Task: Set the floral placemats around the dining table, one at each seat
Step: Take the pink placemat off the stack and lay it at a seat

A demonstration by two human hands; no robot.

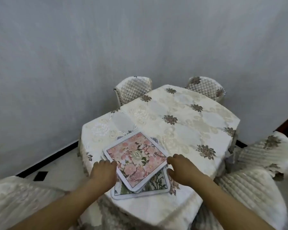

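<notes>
A stack of floral placemats lies askew on the near corner of the dining table (pixel 181 123), which wears a cream tablecloth with brown flower motifs. The top placemat (pixel 135 161) is pink-flowered with a white border. Beneath it a green-leafed placemat (pixel 158 184) sticks out toward me, and another mat's corner (pixel 155 140) peeks out at the far side. My left hand (pixel 103 172) rests at the top mat's left edge, fingers curled, touching it. My right hand (pixel 183 168) sits at the mat's right edge, fingers bent at the rim. Neither hand has lifted anything.
Quilted cream chairs stand around the table: two at the far side (pixel 133 89) (pixel 206 87), one at the right (pixel 259 163), one at the near left (pixel 23 201). A grey wall runs behind. Pale floor with a dark baseboard (pixel 45 161) shows at the left.
</notes>
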